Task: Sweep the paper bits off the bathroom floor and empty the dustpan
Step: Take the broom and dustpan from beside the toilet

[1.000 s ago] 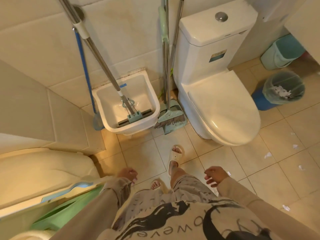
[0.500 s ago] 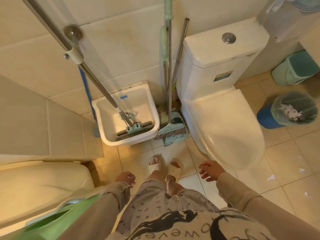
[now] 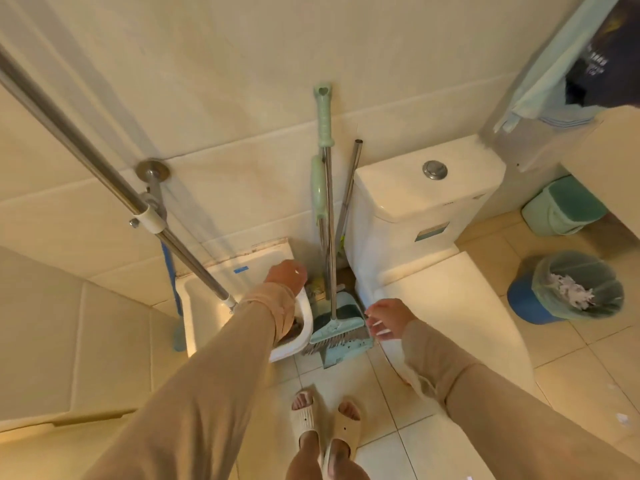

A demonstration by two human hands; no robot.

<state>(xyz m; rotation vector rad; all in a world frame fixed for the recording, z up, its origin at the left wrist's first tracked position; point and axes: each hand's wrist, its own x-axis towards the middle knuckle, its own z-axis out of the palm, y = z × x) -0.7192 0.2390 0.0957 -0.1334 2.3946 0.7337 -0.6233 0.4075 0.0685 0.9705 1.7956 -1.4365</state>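
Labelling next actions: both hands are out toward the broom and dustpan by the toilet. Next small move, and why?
Likely bring the left hand right onto the broom shaft and grip it: it leans on the wall beside that hand, untouched, and paper bits lie on the floor. The right hand hovers open by the dustpan.

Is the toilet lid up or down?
Down. The toilet lid lies flat over the bowl, in front of the cistern.

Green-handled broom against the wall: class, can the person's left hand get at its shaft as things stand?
Probably yes: the left hand hovers just left of the green-handled metal-shafted broom, with nothing visible between them.
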